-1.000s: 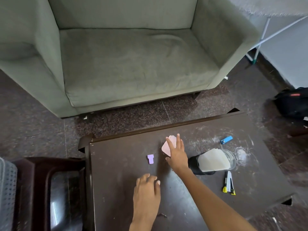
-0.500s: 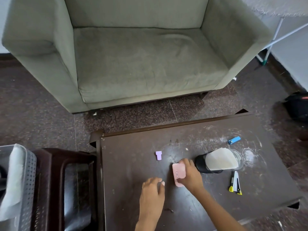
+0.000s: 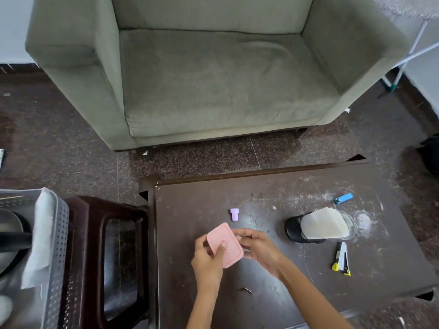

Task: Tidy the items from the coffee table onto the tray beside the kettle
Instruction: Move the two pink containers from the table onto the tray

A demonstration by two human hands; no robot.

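Note:
Both hands hold a flat pink case (image 3: 224, 243) just above the dark coffee table (image 3: 273, 269). My left hand (image 3: 207, 262) grips its near-left side with the thumb on top. My right hand (image 3: 259, 250) holds its right edge. On the table lie a small lilac cap (image 3: 234, 214), a black mesh cup on its side (image 3: 294, 230) with pale paper (image 3: 323, 225) spilling out, a blue clip (image 3: 343, 198), and a yellow-and-white stapler (image 3: 341, 258). A grey perforated tray (image 3: 55, 238) stands at the left, with a dark kettle (image 3: 9, 236) partly cut off at the frame edge.
A grey-green armchair (image 3: 213, 74) stands beyond the table. A dark brown stool (image 3: 104, 252) sits between tray and table. White powder marks cover the table's right part. A black bag (image 3: 431, 155) lies at the right edge on the floor.
My right hand slid the pink case toward me across the table, then both hands lifted it; my left hand now grips it. The view shifted left, showing more of the tray.

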